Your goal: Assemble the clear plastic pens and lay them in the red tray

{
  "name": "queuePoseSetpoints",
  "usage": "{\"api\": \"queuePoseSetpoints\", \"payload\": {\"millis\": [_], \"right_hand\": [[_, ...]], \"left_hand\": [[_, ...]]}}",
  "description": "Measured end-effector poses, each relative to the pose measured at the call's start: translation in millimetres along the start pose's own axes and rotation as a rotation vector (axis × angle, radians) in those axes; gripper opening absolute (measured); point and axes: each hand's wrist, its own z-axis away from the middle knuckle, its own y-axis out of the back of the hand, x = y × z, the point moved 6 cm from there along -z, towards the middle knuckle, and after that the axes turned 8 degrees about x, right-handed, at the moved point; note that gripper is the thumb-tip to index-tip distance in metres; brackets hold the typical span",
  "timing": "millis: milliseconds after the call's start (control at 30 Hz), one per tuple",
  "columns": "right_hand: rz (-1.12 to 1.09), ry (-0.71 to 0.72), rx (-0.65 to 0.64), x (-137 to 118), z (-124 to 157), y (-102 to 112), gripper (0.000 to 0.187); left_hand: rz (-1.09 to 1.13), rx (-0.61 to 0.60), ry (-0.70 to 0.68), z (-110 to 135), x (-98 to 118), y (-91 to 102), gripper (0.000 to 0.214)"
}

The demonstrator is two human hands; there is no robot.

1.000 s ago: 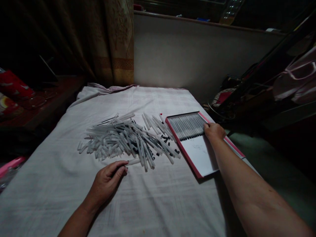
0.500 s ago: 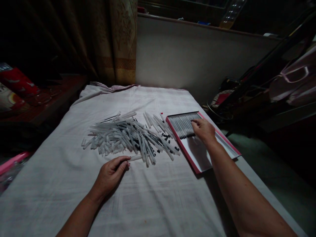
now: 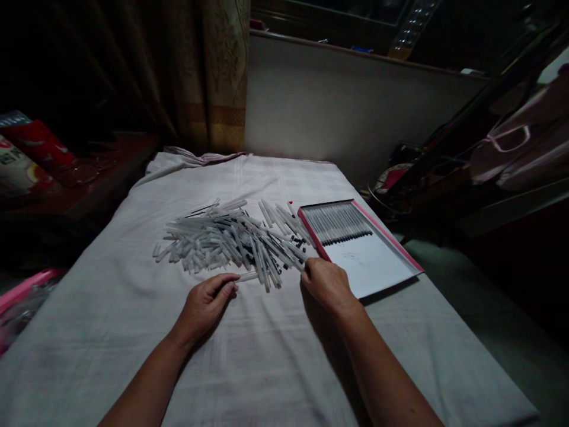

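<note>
A heap of clear plastic pen barrels (image 3: 208,240), mixed with small caps and thin dark refills, lies on the white cloth. At its near edge my left hand (image 3: 207,302) pinches a clear pen barrel (image 3: 248,276) between thumb and fingers. My right hand (image 3: 326,281) is closed at the right end of the heap, its fingertips against the barrel ends; whatever they grip is hidden. Just beyond it lies a shallow pink-edged box (image 3: 382,264), where a row of assembled pens (image 3: 340,222) with black tips fills the far part.
Small black plugs (image 3: 299,240) are scattered between heap and box. A white cloth (image 3: 249,367) covers the table. To the left are a dark red side table (image 3: 89,196) with packets and a pink container (image 3: 26,290). A curtain (image 3: 224,77) and a wall stand behind.
My right hand has moved from the row of pens in the box, left and nearer, to the right end of the heap. My left hand still holds the pen barrel.
</note>
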Motion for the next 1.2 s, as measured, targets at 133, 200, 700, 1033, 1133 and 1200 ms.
{"api": "queuePoseSetpoints", "payload": {"millis": [133,200,700,1033,1133,1200], "right_hand": [[-0.081,-0.030,0.088,1,6,0,0.024],[-0.196,0.005,0.155,-3,13,1,0.022],[-0.981,0.216,0.319,-34,22,-7,0.023],[-0.599,0.019,0.148,-33,-3,-20,0.020],[-0.546,0.045,0.141,-39,-3,-16,0.021],[-0.524,0.066,0.139,-42,-4,-14,0.022]], "left_hand": [[-0.082,0.022,-0.115,3,6,2.1,0.032],[-0.152,0.099,-0.274,7,18,6.8,0.028],[-0.448,0.097,-0.691,25,43,-5.5,0.019],[-0.345,0.135,-0.539,17,34,1.1,0.024],[-0.296,0.156,-0.497,14,32,3.7,0.024],[-0.284,0.159,-0.465,13,31,4.7,0.025]]}}
